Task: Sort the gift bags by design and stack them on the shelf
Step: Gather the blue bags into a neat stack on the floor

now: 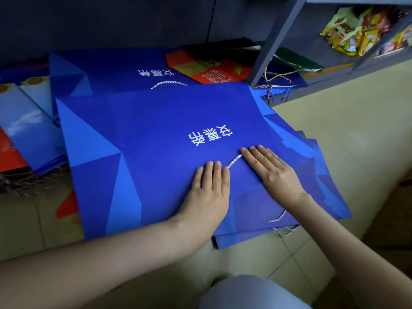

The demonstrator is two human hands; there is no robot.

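Note:
A large flat blue gift bag (156, 134) with white characters lies on top of a pile of matching blue bags on the floor. My left hand (208, 192) presses flat on its near edge, fingers straight. My right hand (270, 172) lies flat beside it, fingers straight, over a white cord handle (234, 161) that shows between both hands. Another matching blue bag (107, 72) lies behind. A red and yellow bag (211, 68) sits farther back.
Light-blue and red bags (26, 130) lie fanned at the left. A grey metal shelf (274, 41) stands at the right, with dark bags (289, 61) at its base and colourful packets (356, 30) on an upper level. Beige tiled floor (345, 130) spreads to the right.

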